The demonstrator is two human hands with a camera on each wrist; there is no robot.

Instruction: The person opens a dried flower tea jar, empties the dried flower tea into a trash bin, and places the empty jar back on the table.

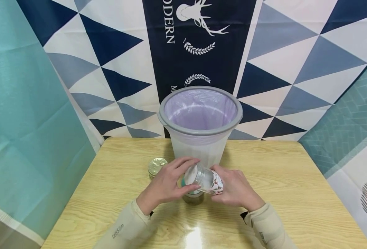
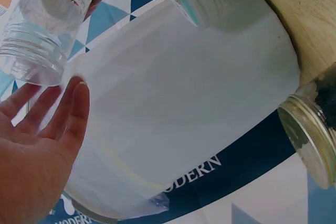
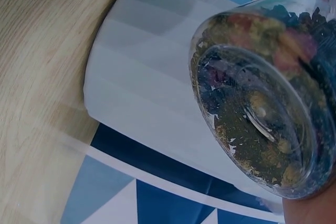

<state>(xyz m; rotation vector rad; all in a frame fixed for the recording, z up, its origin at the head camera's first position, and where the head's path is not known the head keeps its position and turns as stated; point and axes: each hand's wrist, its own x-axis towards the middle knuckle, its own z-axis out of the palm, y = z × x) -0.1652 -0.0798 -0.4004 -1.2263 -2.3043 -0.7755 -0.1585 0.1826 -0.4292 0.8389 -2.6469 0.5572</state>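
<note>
My right hand [image 1: 235, 188] grips a clear jar [image 1: 204, 178] with a red-patterned label, tilted so its threaded mouth points toward my left hand [image 1: 168, 180]. Dried flowers and dark bits lie in the base of this jar, which fills much of the right wrist view [image 3: 257, 114]. The left hand's fingers are extended and spread beside the mouth; in the left wrist view the fingertips [image 2: 79, 90] are just below it. Under the tilted jar stands a second jar [image 1: 193, 199] with dark contents, partly hidden. A gold-lidded jar [image 1: 157, 166] is left of it, partly behind my left hand.
A white bin [image 1: 189, 147] with a grey rim and a lilac liner stands behind the hands on the wooden table [image 1: 118, 193]. A cloth [image 1: 121, 69] with blue and white triangles hangs behind it. Teal cloth [image 1: 31, 131] borders the left side.
</note>
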